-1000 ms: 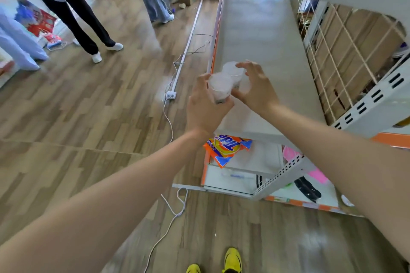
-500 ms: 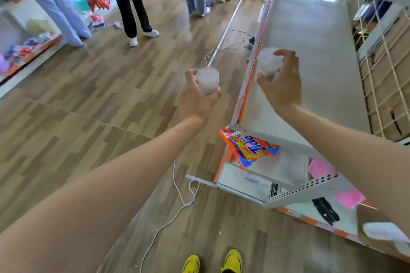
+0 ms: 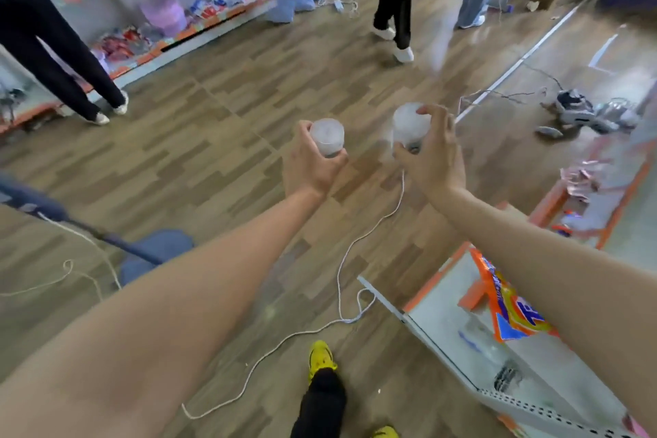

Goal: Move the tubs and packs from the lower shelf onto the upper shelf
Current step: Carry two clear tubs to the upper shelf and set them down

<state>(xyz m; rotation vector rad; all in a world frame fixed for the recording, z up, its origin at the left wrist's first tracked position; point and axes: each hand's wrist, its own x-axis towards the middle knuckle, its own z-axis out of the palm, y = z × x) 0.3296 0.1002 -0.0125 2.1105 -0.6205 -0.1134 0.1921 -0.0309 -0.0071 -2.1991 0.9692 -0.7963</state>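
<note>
- Wood-plank floor point(image 3: 213, 117) of a shop aisle, head view; a white cord point(image 3: 341, 281) trails across it and other people stand beyond.
- Left hand point(image 3: 313, 167): fingers curled round the left tub point(image 3: 327, 137), held upright over the floor.
- Right hand point(image 3: 432, 160): fingers and thumb wrapped round the right tub point(image 3: 409, 128), near the first. One tub per hand probably lets both travel together.
- Lower right: shelf point(image 3: 444, 313) bearing an orange pack point(image 3: 512, 309), not yet moved.

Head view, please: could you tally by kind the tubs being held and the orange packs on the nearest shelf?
Tubs: 2, left tub in the left hand, right tub in the right hand.
Orange packs: 1, orange pack on the near shelf.
Total: 3.
</note>
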